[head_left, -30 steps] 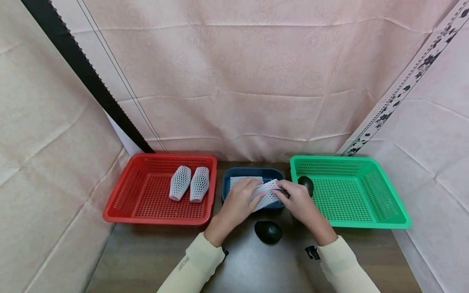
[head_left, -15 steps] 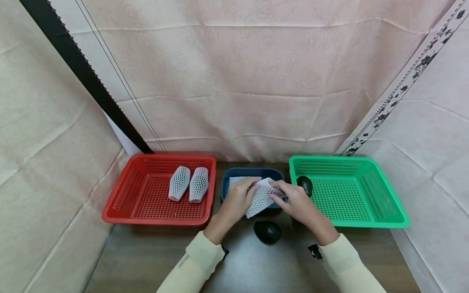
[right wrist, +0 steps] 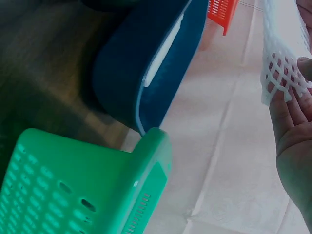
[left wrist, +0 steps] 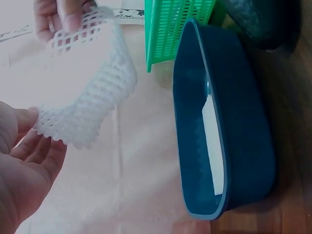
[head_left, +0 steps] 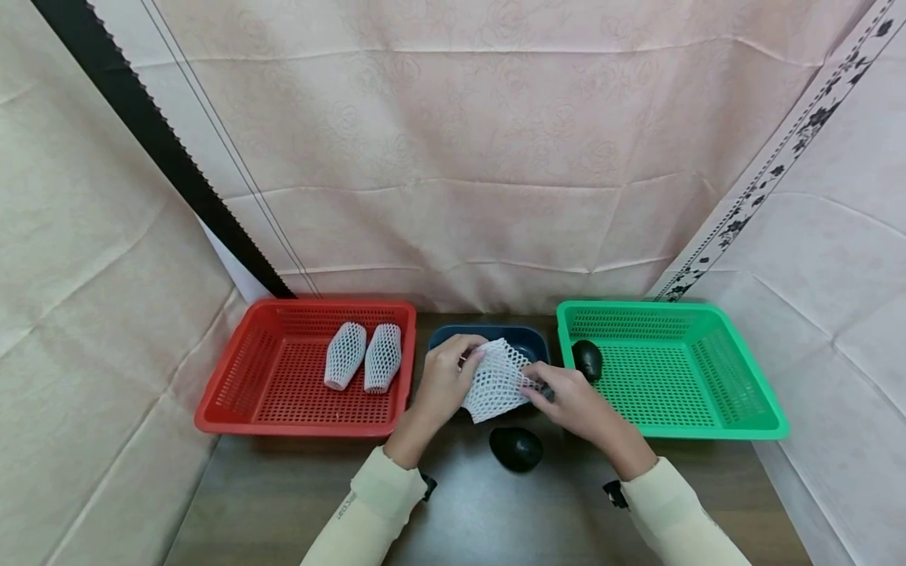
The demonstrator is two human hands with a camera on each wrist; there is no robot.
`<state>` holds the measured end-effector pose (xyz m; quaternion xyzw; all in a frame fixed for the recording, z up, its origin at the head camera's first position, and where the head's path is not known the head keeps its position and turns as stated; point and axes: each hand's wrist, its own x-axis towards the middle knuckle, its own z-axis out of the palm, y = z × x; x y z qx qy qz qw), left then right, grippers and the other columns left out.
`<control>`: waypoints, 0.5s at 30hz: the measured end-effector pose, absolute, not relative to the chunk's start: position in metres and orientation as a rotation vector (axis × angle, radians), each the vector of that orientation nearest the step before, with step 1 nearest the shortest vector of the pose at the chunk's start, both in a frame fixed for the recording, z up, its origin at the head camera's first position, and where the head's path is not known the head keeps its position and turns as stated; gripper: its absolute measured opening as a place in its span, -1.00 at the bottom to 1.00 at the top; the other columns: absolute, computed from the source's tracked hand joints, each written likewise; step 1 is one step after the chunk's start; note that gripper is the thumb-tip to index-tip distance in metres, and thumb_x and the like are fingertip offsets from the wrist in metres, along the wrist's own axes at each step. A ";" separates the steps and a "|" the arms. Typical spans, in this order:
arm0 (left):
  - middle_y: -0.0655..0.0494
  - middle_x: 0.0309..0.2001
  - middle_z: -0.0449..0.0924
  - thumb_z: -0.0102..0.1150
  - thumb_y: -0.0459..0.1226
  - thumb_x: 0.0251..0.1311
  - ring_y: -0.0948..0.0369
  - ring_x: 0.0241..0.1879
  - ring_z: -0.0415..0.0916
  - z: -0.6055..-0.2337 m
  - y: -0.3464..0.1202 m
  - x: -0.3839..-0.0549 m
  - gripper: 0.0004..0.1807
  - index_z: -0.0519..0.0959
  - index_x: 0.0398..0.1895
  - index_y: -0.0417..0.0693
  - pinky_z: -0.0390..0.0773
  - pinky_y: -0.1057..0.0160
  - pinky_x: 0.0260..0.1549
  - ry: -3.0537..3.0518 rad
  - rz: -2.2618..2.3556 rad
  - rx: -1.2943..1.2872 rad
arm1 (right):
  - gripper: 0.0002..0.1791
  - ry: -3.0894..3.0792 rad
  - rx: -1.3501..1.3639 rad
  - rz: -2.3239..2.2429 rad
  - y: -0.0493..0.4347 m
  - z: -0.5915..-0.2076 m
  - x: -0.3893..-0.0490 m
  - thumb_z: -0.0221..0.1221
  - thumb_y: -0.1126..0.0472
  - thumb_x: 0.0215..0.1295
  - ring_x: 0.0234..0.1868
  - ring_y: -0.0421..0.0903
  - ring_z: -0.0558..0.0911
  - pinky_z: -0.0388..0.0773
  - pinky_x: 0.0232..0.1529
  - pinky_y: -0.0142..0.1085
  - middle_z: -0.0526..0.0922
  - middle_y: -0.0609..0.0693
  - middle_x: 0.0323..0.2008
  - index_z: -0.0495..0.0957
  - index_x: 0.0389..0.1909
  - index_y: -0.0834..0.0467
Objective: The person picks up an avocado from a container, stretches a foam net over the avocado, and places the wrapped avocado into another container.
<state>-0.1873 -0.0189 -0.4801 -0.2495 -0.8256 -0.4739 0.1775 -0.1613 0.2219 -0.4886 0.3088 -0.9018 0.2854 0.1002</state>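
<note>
A white foam net sleeve (head_left: 498, 383) is stretched between my two hands above the dark blue container (left wrist: 248, 122). My left hand (head_left: 442, 379) pinches one edge of it between thumb and fingers. At the opposite edge, the right hand (head_left: 570, 398) grips the mesh, its fingertips partly inside the opening in the right wrist view. The sleeve looks flat and spread, with nothing inside it. A dark avocado (head_left: 516, 450) lies on the table just in front of the container. White material (left wrist: 212, 146) shows inside the container in the left wrist view.
On the left, a red basket (head_left: 283, 428) holds two net-wrapped pieces (head_left: 347, 355). To the right stands a green basket (head_left: 708, 432) with one avocado (head_left: 587, 360) at its left wall. Pale cloth (head_left: 453, 157) hangs behind the table.
The net sleeve has been turned and spread wider between the hands, its mesh opening out. The left hand has shifted slightly left. The avocados and baskets stay in place.
</note>
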 end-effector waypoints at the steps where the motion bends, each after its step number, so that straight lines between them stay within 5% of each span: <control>1: -0.01 -0.08 0.73 0.25 -0.34 0.40 0.17 -0.17 0.64 -0.480 -0.019 -0.187 -0.83 0.69 -0.01 -0.13 0.73 0.22 -0.17 -2.341 -1.345 -0.699 | -0.73 -2.663 0.913 0.855 0.223 -0.490 -0.161 0.40 0.25 0.30 -0.23 -0.25 0.72 0.73 -0.16 -0.36 0.77 -0.05 -0.18 0.62 -0.03 0.15; 9: 0.00 -0.03 0.70 0.24 -0.29 0.42 0.21 -0.16 0.62 -0.489 -0.012 -0.180 -0.72 0.58 0.14 -0.11 0.72 0.29 -0.10 -2.485 -1.419 -0.668 | -0.77 -2.536 0.939 0.906 0.221 -0.492 -0.160 0.42 0.30 0.25 -0.29 -0.27 0.69 0.74 -0.21 -0.34 0.75 -0.07 -0.25 0.63 -0.12 0.13; 15: -0.03 0.19 0.65 0.13 -0.22 0.49 0.07 0.08 0.62 -0.490 -0.008 -0.171 -0.67 0.58 0.21 -0.14 0.65 0.06 0.15 -2.550 -1.489 -0.774 | -0.75 -2.406 0.926 0.892 0.214 -0.488 -0.160 0.44 0.33 0.21 -0.30 -0.23 0.72 0.74 -0.25 -0.31 0.77 -0.02 -0.22 0.64 -0.12 0.17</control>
